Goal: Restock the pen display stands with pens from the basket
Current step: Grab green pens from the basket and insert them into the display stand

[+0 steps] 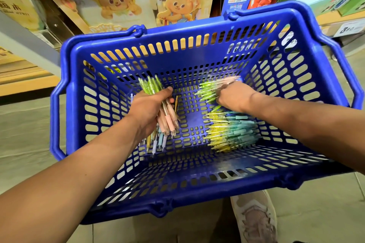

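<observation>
Pens (231, 130) in yellow and teal lie heaped at the right of the blue basket (177, 199) floor, with a smaller mixed heap (158, 142) at the left. Above that heap the left hand (150, 108) grips a green and pink bundle (167, 119) in a closed fist. Farther right, the blurred right hand (233, 94) curls its fingers round a green cluster (207, 90). A shoe (254, 219) stands near the basket.
</observation>
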